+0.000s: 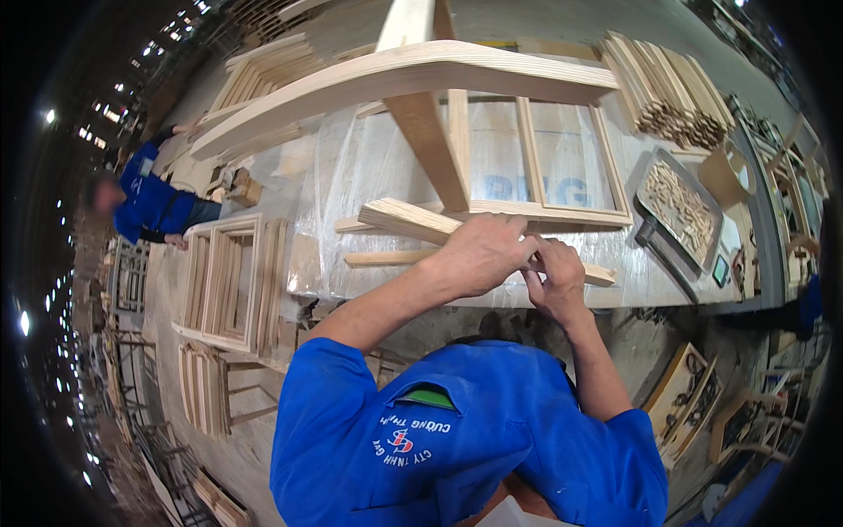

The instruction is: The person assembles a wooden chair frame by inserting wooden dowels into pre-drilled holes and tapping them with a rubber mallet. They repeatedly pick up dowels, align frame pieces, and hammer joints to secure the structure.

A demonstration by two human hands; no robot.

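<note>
My left hand [492, 255] is wrapped over a pale wooden bar [408, 218], whose squared end juts out to the left. Against its fingertips, my right hand [558, 277] is closed in a pinch at the bar's other end; whatever sits between those fingers is too hidden to make out. Beneath both hands a thinner wooden strip [386, 258] lies along the table's near edge. Just beyond lies a flat wooden frame [562, 213] with several crosspieces. Above it stretches a long curved wooden beam [404, 70], joined to a slanting wooden leg [430, 145].
A metal tray [650, 200] of small wooden dowels stands at the right, with a hammer-like tool [663, 250] beside it and a beige tub [727, 171] behind. Stacked slats [667, 83] lie far right. Wooden frames [224, 281] stand at left, near a co-worker [154, 189] in blue.
</note>
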